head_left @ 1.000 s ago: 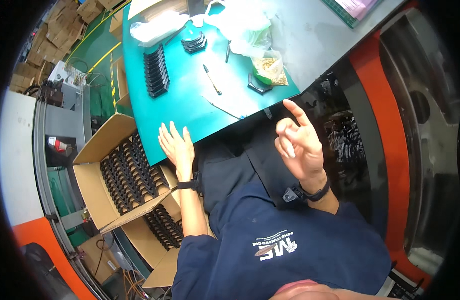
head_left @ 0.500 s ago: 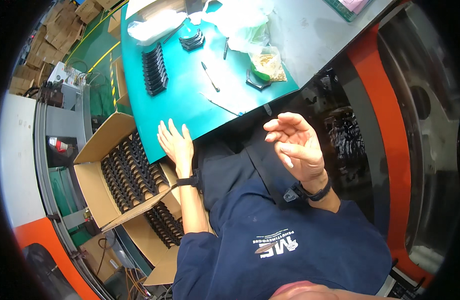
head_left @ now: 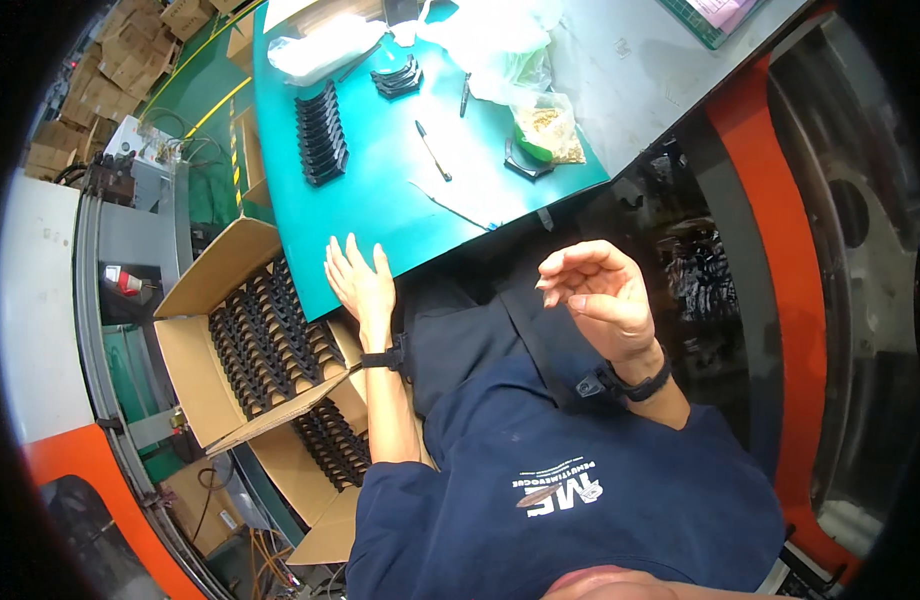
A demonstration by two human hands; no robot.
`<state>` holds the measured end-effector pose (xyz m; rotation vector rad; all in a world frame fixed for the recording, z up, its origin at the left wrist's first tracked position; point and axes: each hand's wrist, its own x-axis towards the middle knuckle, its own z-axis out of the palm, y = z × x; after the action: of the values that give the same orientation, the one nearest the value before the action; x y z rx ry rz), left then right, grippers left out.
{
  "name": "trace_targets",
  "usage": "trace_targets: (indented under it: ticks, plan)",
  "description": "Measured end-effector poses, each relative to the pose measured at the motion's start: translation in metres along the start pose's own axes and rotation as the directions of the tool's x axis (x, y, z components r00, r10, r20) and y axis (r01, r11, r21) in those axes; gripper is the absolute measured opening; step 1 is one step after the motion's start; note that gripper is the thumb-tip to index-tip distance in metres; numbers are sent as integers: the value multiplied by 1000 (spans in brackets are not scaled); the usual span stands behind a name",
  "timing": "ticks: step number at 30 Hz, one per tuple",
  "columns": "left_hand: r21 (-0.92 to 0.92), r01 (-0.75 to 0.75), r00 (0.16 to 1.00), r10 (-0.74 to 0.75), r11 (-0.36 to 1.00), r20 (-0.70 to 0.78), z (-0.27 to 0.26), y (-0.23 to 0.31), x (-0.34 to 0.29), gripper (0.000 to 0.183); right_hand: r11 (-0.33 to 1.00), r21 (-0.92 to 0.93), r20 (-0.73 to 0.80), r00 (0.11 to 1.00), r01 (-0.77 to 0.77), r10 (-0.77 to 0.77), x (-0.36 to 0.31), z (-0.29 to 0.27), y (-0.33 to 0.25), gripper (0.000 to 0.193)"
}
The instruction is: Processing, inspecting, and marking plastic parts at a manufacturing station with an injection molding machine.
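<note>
We wear navy crew T-shirt (head_left: pixel 620 440), loose short sleeves (head_left: pixel 380 505). Chest bears white print (head_left: pixel 584 488): bold block letters, smaller lines alongside, brown leaf-shaped figure (head_left: pixel 540 497) across. Our trousers (head_left: pixel 460 345) plain black. Our left hand (head_left: pixel 361 287), right hand (head_left: pixel 605 300) bare. Black left wrist strap (head_left: pixel 380 360) carries small dark block (head_left: pixel 400 352); black right wrist strap (head_left: pixel 654 382) carries grey-black module (head_left: pixel 589 384), details too small to tell.

Brown cartons (head_left: pixel 117 78) piled upper left — yellow lines (head_left: pixel 218 109) on floor — orange machine frame (head_left: pixel 790 250) at right.
</note>
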<state>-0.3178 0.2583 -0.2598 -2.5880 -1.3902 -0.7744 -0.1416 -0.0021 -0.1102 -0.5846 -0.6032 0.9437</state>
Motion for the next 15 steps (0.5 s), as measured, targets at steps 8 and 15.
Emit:
trace_targets:
  ticks: [8, 15]
  plan:
    - [-791, 398, 871, -462, 465, 166, -66, 9, -22, 46, 938, -142, -150, 943, -317, 296, -12, -19, -9, 49]
    - [-813, 440, 867, -415, 381, 275, -80, 25, -56, 46, 777, -422, -271, 883, -467, 383, -15, -11, 16, 34]
